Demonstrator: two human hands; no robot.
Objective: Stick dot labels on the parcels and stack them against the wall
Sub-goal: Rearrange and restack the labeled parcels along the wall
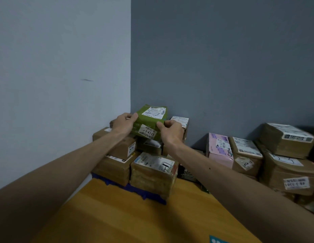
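Both hands, left hand [124, 124] and right hand [170, 129], grip a green parcel [149, 122] atop stacked brown boxes [153, 173] in the grey wall [222, 67] corner; a pink box [220, 150] stands right.

You have: orange-yellow worktop [135, 216] | crumpled blue strip [135, 190] along the worktop's far edge | teal patch [217, 240] at the worktop's near edge

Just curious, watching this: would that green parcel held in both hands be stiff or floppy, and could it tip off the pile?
Probably stiff: the green parcel shows straight edges between the left hand and right hand. Likely light: gripped only at its edges. It may tip: the brown boxes beneath look uneven.
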